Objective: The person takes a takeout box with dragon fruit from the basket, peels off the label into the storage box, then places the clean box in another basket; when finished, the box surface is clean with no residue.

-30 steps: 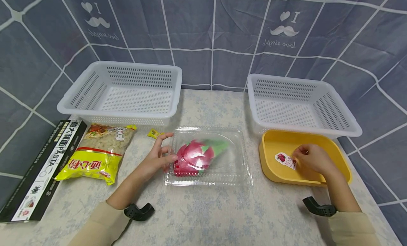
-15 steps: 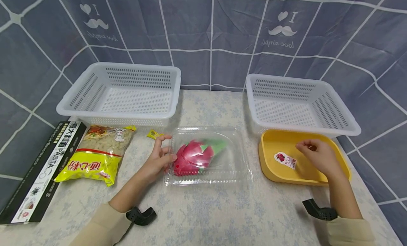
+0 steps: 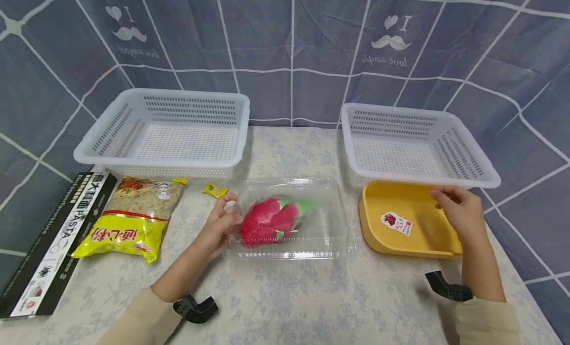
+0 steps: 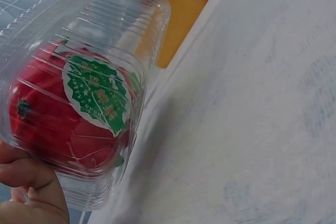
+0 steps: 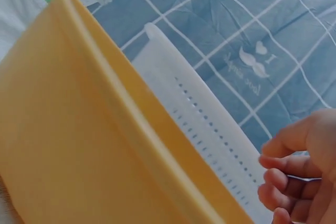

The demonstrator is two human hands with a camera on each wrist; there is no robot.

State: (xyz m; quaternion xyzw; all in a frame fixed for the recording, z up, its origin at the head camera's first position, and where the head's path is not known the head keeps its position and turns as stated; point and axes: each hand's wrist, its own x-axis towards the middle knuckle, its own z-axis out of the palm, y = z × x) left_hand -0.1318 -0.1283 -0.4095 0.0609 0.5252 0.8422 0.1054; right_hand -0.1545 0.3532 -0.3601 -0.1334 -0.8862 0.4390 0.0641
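A clear plastic clamshell box (image 3: 320, 226) with a dragon fruit (image 3: 267, 221) inside lies mid-table. My left hand (image 3: 218, 226) grips its left edge with curled fingers and thumb. In the left wrist view the fruit (image 4: 58, 114) shows through the clear wall, beside a green leaf-shaped label (image 4: 97, 93). Over the right part of the yellow tub (image 3: 371, 231) is my right hand (image 3: 463, 211), fingers loosely curled and nothing between them. A red-and-white fruit sticker (image 3: 396, 223) is on the tub's floor. In the right wrist view the hand (image 5: 299, 177) is beyond the tub's rim (image 5: 121, 103).
Two white perforated baskets (image 3: 191, 142) (image 3: 392, 157) stand at the back, left and right. On the left lie a yellow pasta bag (image 3: 129, 221), a long black pasta box (image 3: 58, 241) and a small yellow packet (image 3: 214, 190). A tile-patterned cloth (image 3: 267, 48) hangs behind.
My right hand has drawn away from the sticker, moving up and to the right over the tub. The fruit looks turned inside the clamshell box, and my left hand keeps its hold.
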